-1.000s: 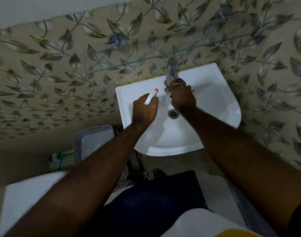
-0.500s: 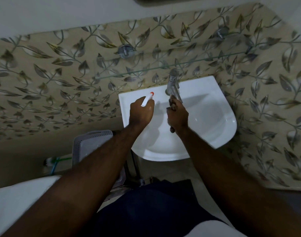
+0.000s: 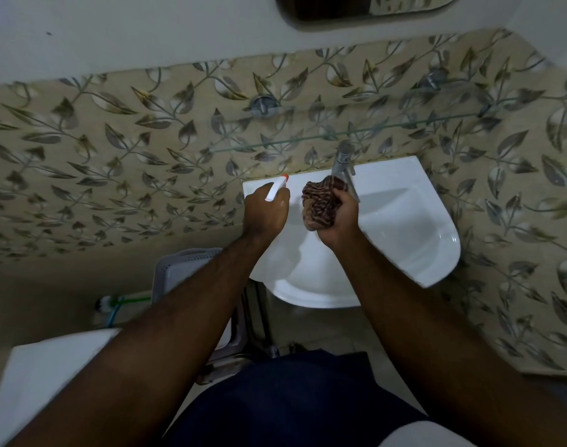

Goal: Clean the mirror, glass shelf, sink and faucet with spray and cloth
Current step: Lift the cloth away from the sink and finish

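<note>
A: Fingers point(image 3: 343, 201) of the right hand point(image 3: 338, 221) curling tight round the bunched striped cloth point(image 3: 321, 204), holding it over the back of the sink point(image 3: 411, 227) — just beside the faucet point(image 3: 342, 162), whether touching the spout, impossible to tell.

B: And the left hand point(image 3: 266, 212)?

A: Wrapping closed round the spray bottle point(image 3: 276, 188); only the white nozzle and its orange tip showing above the knuckles, pointing up toward the wall; hovering over the sink's back left corner.

B: Judging the step, then?

A: Probably working the faucet and basin stage; cloth bunched rather than spread, so likely regathering between wipes.

B: Remaining parts?

A: Glass shelf point(image 3: 340, 135) running just above the faucet, mirror point(image 3: 366, 8) barely showing at the top edge; impossible to say whether either is already clean.

B: Next move calling for what?

A: Likely pressing the cloth against the faucet's stem and spout — rubbing round the metal; or aiming the nozzle at the basin first; keeping the bottle clear of the shelf's edge while reaching.
</note>
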